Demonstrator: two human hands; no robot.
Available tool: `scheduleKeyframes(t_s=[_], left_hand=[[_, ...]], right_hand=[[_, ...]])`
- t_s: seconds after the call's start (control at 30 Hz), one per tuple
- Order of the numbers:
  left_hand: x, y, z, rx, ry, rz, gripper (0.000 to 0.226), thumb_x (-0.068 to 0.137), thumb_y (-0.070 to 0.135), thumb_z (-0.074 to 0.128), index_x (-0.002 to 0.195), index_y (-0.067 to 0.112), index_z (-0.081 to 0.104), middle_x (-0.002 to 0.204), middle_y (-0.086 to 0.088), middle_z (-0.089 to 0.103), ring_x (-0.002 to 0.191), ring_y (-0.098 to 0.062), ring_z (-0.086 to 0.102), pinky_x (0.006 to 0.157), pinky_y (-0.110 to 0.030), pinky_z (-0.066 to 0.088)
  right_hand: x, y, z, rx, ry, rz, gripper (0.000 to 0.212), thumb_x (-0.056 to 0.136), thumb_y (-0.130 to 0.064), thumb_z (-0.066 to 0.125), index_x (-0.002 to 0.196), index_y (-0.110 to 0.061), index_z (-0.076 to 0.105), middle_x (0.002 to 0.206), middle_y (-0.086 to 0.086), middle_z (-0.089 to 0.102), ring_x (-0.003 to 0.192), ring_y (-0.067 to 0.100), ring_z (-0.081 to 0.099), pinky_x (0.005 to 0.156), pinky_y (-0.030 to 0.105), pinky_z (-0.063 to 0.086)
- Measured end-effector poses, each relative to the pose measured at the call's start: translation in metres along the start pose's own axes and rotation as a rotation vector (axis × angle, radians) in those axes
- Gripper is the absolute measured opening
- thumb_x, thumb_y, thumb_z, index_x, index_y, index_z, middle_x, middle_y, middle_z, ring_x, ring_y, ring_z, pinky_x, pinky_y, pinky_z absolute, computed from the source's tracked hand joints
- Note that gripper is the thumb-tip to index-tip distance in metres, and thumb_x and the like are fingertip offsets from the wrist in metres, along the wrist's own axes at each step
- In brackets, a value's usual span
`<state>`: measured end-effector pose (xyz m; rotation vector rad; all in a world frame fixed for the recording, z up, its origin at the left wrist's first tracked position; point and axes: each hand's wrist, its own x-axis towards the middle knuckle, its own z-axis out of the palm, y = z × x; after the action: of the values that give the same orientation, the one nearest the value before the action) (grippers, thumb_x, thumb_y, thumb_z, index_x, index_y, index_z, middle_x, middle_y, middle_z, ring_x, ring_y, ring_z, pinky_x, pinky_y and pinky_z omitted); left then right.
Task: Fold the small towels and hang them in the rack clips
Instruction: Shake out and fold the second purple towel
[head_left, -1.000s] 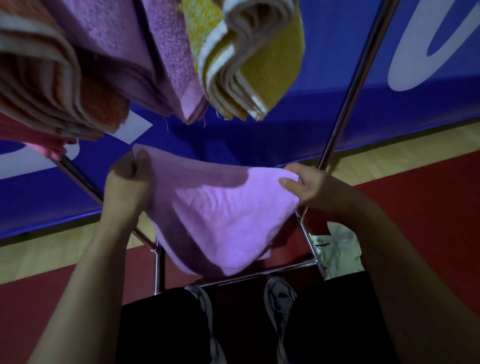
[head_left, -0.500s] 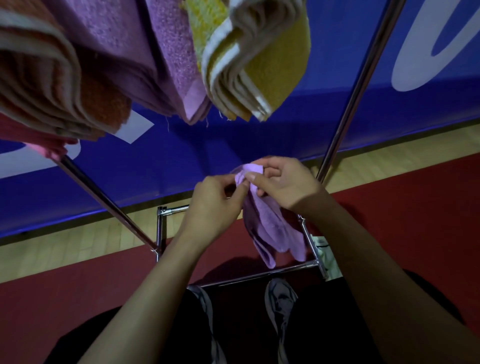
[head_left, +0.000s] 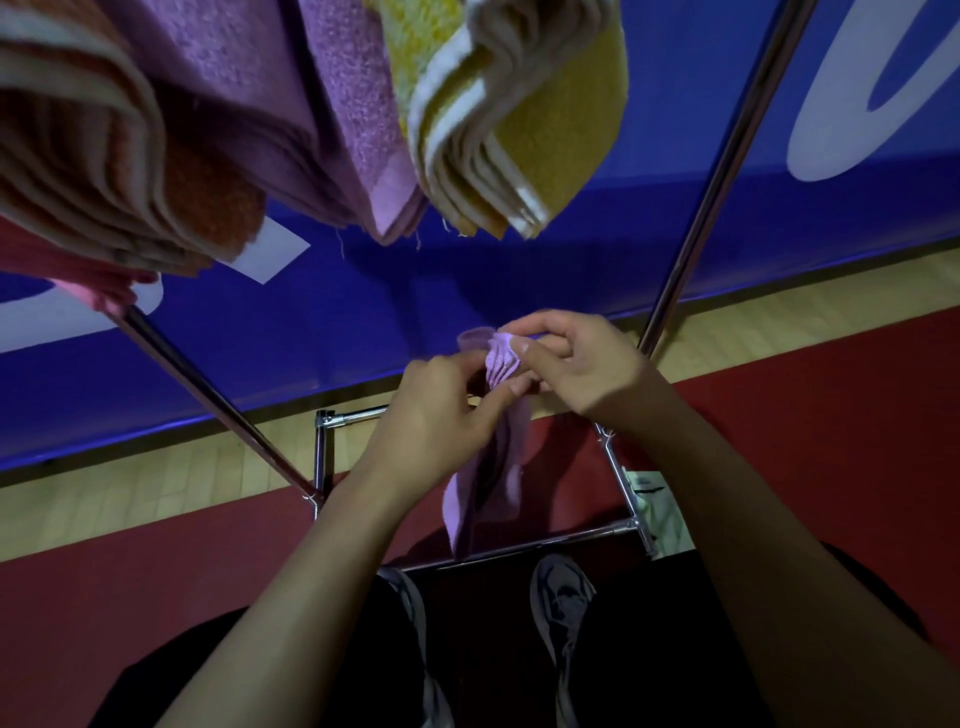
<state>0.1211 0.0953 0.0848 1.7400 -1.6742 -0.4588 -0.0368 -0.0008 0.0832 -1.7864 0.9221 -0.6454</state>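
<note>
Above the grey shoes and the chrome metal rack base, the left hand and right hand pinch the bunched top of a small lilac terry towel, while folded orange, purple and yellow-and-white towels hang beyond the rack base.

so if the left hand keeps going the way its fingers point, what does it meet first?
The left hand points up and right, so it would likely meet the right hand first, past the gathered lilac towel that both hands pinch. Depth is unclear, so it might pass beneath.
</note>
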Motion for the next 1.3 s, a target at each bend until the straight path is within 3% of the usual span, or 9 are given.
scheduleKeyframes(t_s=[0.17, 0.33, 0.47, 0.53, 0.67, 0.8, 0.93, 1.03, 1.3], left_hand=[[0.000, 0.003, 0.000, 0.050, 0.043, -0.017, 0.037, 0.108, 0.042, 0.051, 0.082, 0.021, 0.065, 0.060, 0.003, 0.062, 0.061, -0.018, 0.060, 0.061, -0.035, 0.045], [0.002, -0.002, 0.003, 0.010, 0.011, -0.064, 0.046, 0.109, 0.048, 0.042, 0.088, 0.017, 0.068, 0.065, -0.003, 0.066, 0.069, -0.025, 0.069, 0.066, -0.047, 0.051], [0.005, -0.006, 0.006, -0.036, 0.035, -0.111, 0.050, 0.106, 0.055, 0.038, 0.092, 0.018, 0.068, 0.070, -0.005, 0.070, 0.074, -0.027, 0.073, 0.068, -0.049, 0.056], [0.006, -0.006, 0.009, -0.021, 0.037, -0.104, 0.044, 0.108, 0.049, 0.041, 0.099, 0.019, 0.072, 0.067, -0.002, 0.068, 0.072, -0.024, 0.072, 0.067, -0.043, 0.055], [0.005, 0.000, 0.009, 0.023, 0.037, -0.080, 0.031, 0.110, 0.033, 0.048, 0.108, 0.016, 0.074, 0.073, 0.004, 0.071, 0.074, -0.017, 0.064, 0.057, -0.012, 0.037], [0.005, 0.000, 0.004, 0.057, -0.011, -0.005, 0.030, 0.110, 0.032, 0.049, 0.102, 0.013, 0.071, 0.075, -0.006, 0.072, 0.067, -0.026, 0.064, 0.062, -0.035, 0.043], [0.004, -0.001, 0.006, 0.087, -0.033, 0.013, 0.035, 0.111, 0.032, 0.047, 0.095, 0.007, 0.067, 0.068, -0.004, 0.064, 0.067, -0.030, 0.061, 0.059, -0.033, 0.032], [0.006, -0.009, 0.007, 0.040, -0.079, -0.007, 0.045, 0.109, 0.043, 0.039, 0.096, 0.009, 0.066, 0.080, -0.006, 0.072, 0.081, -0.031, 0.071, 0.071, -0.043, 0.051], [0.011, -0.016, 0.013, -0.111, -0.050, -0.079, 0.060, 0.100, 0.061, 0.030, 0.103, 0.015, 0.068, 0.091, -0.007, 0.076, 0.088, -0.034, 0.072, 0.081, -0.051, 0.059]], right_hand=[[0.001, 0.000, 0.003, -0.021, -0.003, -0.032, 0.019, 0.097, -0.036, 0.061, 0.112, -0.026, 0.066, 0.085, -0.001, 0.079, 0.083, 0.015, 0.077, 0.089, 0.048, 0.059], [-0.003, -0.002, -0.001, -0.122, -0.026, -0.094, 0.034, 0.101, -0.031, 0.059, 0.134, -0.022, 0.059, 0.083, -0.007, 0.078, 0.083, 0.006, 0.075, 0.091, 0.041, 0.059], [-0.006, -0.006, -0.004, -0.261, 0.009, -0.148, 0.041, 0.095, -0.021, 0.061, 0.135, -0.026, 0.056, 0.069, -0.005, 0.072, 0.068, 0.008, 0.071, 0.082, 0.037, 0.056], [-0.006, -0.007, -0.004, -0.282, -0.013, -0.146, 0.046, 0.092, -0.020, 0.061, 0.137, -0.028, 0.054, 0.068, 0.000, 0.071, 0.064, 0.015, 0.070, 0.076, 0.040, 0.057], [-0.006, -0.006, 0.001, -0.287, -0.078, -0.184, 0.047, 0.097, -0.019, 0.059, 0.143, -0.025, 0.049, 0.072, -0.004, 0.073, 0.066, 0.013, 0.071, 0.073, 0.038, 0.057], [-0.005, -0.006, -0.002, -0.202, -0.085, -0.173, 0.046, 0.102, -0.016, 0.056, 0.146, -0.021, 0.046, 0.074, -0.010, 0.072, 0.074, 0.008, 0.073, 0.078, 0.030, 0.059], [-0.004, -0.004, -0.004, -0.243, -0.154, -0.175, 0.046, 0.103, -0.010, 0.049, 0.147, -0.021, 0.047, 0.077, -0.010, 0.070, 0.081, 0.004, 0.071, 0.084, 0.022, 0.055], [-0.007, -0.005, -0.006, -0.289, -0.223, -0.188, 0.048, 0.104, -0.006, 0.044, 0.150, -0.022, 0.044, 0.080, -0.011, 0.068, 0.088, 0.002, 0.069, 0.084, 0.012, 0.049], [-0.007, -0.005, -0.004, -0.242, -0.084, -0.253, 0.007, 0.104, -0.015, 0.054, 0.110, -0.013, 0.052, 0.078, -0.003, 0.072, 0.078, 0.010, 0.070, 0.076, 0.032, 0.056]])
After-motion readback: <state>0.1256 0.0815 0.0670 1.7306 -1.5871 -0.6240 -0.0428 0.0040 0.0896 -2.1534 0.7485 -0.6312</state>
